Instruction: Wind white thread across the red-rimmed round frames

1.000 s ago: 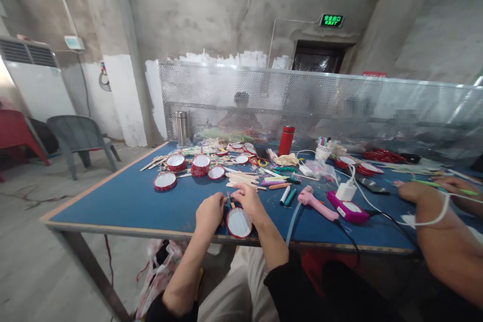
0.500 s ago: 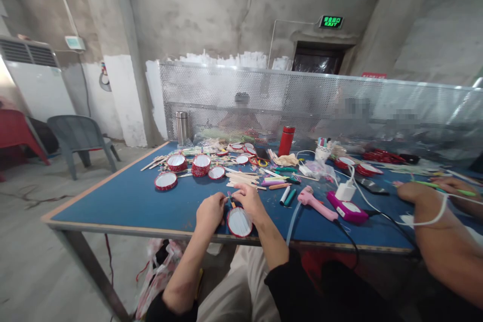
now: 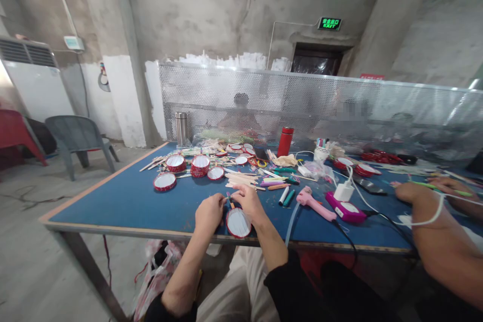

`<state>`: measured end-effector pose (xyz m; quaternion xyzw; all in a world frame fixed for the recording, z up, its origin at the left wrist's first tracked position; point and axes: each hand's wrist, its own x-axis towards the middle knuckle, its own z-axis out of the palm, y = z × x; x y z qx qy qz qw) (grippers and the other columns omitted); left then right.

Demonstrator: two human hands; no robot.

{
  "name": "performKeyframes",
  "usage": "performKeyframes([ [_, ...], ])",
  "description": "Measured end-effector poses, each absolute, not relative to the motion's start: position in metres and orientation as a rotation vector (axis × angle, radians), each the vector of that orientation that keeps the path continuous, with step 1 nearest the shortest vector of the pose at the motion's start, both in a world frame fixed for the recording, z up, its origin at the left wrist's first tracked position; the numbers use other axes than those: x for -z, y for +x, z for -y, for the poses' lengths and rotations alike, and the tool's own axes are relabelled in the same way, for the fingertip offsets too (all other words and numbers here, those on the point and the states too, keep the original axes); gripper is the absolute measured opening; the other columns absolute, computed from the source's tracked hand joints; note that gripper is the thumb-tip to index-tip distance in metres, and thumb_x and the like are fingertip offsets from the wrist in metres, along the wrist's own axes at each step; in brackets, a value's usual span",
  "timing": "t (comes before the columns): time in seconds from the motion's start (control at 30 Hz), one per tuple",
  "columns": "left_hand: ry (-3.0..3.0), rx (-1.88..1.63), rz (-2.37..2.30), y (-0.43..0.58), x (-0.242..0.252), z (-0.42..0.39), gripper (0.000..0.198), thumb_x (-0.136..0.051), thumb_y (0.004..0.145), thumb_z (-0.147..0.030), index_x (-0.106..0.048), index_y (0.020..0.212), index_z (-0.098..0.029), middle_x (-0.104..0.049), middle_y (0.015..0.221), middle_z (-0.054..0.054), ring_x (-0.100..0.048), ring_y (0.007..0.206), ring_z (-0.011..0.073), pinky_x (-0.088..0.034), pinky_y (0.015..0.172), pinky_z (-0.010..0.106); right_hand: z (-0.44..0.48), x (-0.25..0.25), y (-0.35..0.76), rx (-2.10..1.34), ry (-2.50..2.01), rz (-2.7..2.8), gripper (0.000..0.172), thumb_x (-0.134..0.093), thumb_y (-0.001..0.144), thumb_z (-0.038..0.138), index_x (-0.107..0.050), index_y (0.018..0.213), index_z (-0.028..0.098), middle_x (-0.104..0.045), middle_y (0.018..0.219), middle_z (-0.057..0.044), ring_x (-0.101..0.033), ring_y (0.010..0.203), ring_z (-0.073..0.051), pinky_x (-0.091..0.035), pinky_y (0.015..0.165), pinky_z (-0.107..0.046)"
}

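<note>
Little has shifted but the view as both hands, left (image 3: 210,213) and right (image 3: 247,201), pinch a small stick (image 3: 230,200) above a red-rimmed disc (image 3: 238,223) at the table (image 3: 124,201) edge, finished discs (image 3: 188,166) piled beyond, sticks (image 3: 241,179) unused.

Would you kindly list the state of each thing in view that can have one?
left hand: closed on a small stick, beside the round lid
right hand: pinching the small stick over the lid
round lid: flat on the table, white face up
glue gun: lying down, unheld
red flask: upright, capped
steel flask: upright, capped
</note>
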<state>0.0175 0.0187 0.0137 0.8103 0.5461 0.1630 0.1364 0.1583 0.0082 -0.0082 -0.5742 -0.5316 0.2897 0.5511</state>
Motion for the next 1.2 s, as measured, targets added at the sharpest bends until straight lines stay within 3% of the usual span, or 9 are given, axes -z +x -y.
performKeyframes([
  [0.47,2.356,-0.526,-1.548,0.0161,-0.0115,-0.018,0.025,-0.04,0.093,-0.03,-0.064,0.09,-0.022,-0.071,0.062,0.003,-0.067,0.073,0.0176,-0.039,0.06,0.022,-0.0081,0.009,0.1581,-0.658,-1.368,1.256,0.033,-0.055,0.066,0.015,-0.065,0.098,0.011,-0.067,0.067,-0.001,-0.063,0.069,-0.016,-0.048,0.067,-0.025],
  [0.8,2.375,-0.519,-1.577,0.0167,-0.0108,-0.0192,0.025,-0.042,0.093,-0.03,-0.065,0.089,-0.022,-0.074,0.077,0.005,-0.068,0.081,0.0186,-0.039,0.062,0.023,-0.0104,0.0119,0.1585,-0.64,-1.378,1.253,0.032,-0.056,0.065,0.017,-0.066,0.096,0.013,-0.066,0.067,-0.001,-0.063,0.069,-0.017,-0.049,0.067,-0.027],
  [1.2,2.383,-0.521,-1.597,0.0172,-0.0118,-0.0171,0.025,-0.042,0.093,-0.03,-0.066,0.09,-0.022,-0.073,0.076,0.005,-0.067,0.079,0.0181,-0.038,0.06,0.023,-0.0107,0.0135,0.1582,-0.633,-1.385,1.256,0.033,-0.055,0.067,0.017,-0.065,0.097,0.011,-0.065,0.067,-0.001,-0.061,0.068,-0.016,-0.049,0.067,-0.027],
])
